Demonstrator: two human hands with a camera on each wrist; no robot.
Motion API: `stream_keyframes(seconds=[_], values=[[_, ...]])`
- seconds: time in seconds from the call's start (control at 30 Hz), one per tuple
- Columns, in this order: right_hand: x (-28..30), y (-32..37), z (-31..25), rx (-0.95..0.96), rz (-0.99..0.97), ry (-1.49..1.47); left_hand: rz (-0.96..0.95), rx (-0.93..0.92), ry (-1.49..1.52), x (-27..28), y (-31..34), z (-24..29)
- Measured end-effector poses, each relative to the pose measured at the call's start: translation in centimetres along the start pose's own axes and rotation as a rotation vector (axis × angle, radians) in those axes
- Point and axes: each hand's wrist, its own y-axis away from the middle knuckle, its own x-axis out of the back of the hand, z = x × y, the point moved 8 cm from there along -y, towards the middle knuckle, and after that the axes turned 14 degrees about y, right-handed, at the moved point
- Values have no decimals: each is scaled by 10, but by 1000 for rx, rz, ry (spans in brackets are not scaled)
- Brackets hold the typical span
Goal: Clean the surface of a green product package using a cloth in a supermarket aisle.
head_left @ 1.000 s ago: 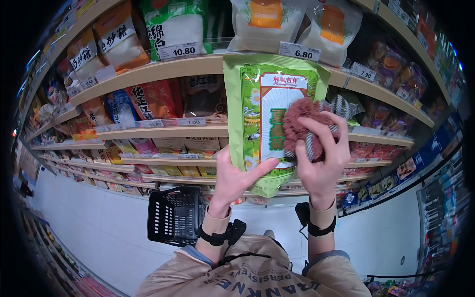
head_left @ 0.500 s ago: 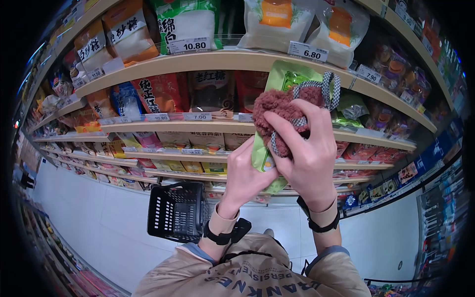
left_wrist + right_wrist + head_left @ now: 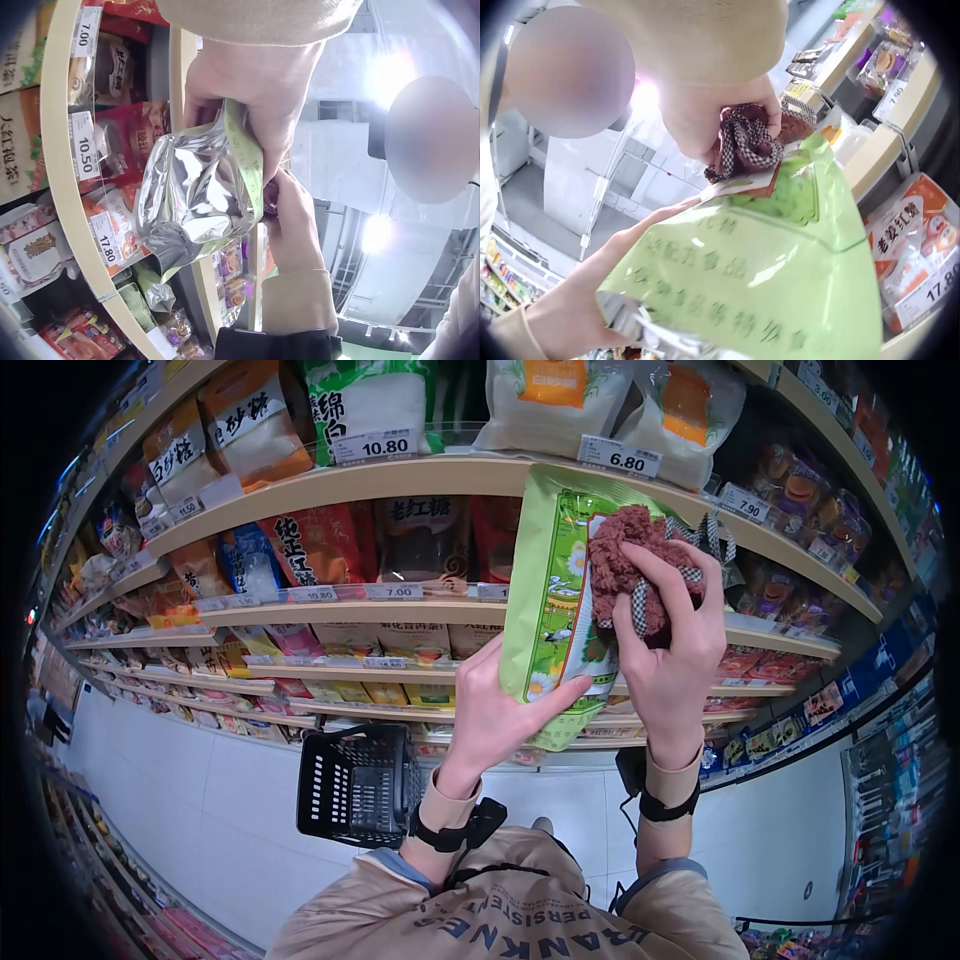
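My left hand (image 3: 492, 710) grips the lower left side of a light green pouch (image 3: 527, 560), thumb across its printed front and fingers behind. The pouch stands upright before the shelves; its silver underside (image 3: 202, 195) faces the left wrist view. Bunched in my right hand (image 3: 680, 650) is a fluffy reddish-brown cloth (image 3: 625, 545) with black-and-white checked trim (image 3: 746, 142). The cloth lies against the upper right of the pouch's front and hides part of the print. In the right wrist view, the pouch's green lower end (image 3: 765, 262) spreads below the cloth.
Shelves of bagged sugar (image 3: 255, 430) and other packets curve around me, with a shelf edge (image 3: 370, 485) close behind the pouch. A black shopping basket (image 3: 355, 785) is on the floor at left. More stocked racks (image 3: 900, 790) line the right side.
The cloth moved left across the pouch, covering most of it half a second ago, then back to the right and up. The pouch turned edge-on and now faces me more again, slightly tilted.
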Motion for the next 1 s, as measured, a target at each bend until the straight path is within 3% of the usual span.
stream_keyframes(seconds=[0.1,0.2,0.33,0.4,0.5,0.63,0.77,0.83,1.0], values=[[-2,6,-17,48,-63,-73,6,58,22,2,1,-8],[-9,21,-50,305,-164,-172,53,29,126,6,3,-16],[-5,19,-31,244,-110,-159,44,49,148,9,2,-17],[1,12,-3,92,-44,-137,49,237,204,8,4,-22],[4,9,2,84,-28,-45,41,98,101,8,-3,-3],[-1,12,-43,251,-77,-20,59,-117,-143,3,-4,17],[-8,31,-64,280,-227,-63,60,-164,-160,9,0,14],[-5,27,-63,300,-218,-95,-42,-279,-195,3,4,18],[1,10,-37,208,-132,-19,54,-81,-121,2,-3,13]])
